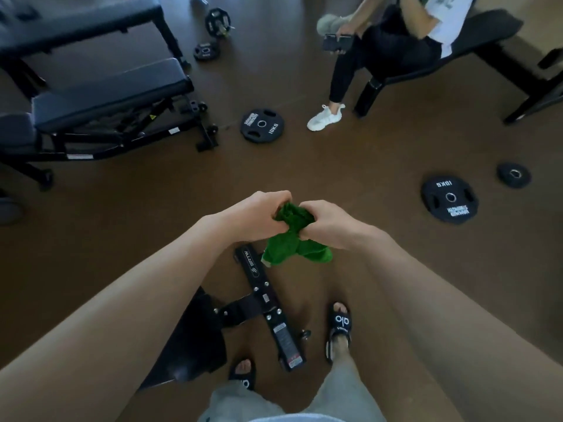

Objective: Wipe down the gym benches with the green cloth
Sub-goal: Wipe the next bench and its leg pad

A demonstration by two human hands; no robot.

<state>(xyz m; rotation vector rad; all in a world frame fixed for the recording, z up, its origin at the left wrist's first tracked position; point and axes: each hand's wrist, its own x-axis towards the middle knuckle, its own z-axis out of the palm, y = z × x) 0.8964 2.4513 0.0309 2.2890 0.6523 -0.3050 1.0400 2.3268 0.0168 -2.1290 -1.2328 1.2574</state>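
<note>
The green cloth [292, 236] is held bunched in mid-air, gripped by the left hand [259, 217] and the right hand [329, 223], apparently closed; a loose corner could be dropped; the padded bench [106, 95] stands well apart; a plate [259, 124] could be tripped over.

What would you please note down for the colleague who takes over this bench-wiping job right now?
Left hand and right hand both grip the bunched green cloth in mid-air over the floor.
Benches: two grey padded ones at far left, one by the feet, one occupied by a seated person.
The cloth touches no bench; the pictures show none wiped.
</note>
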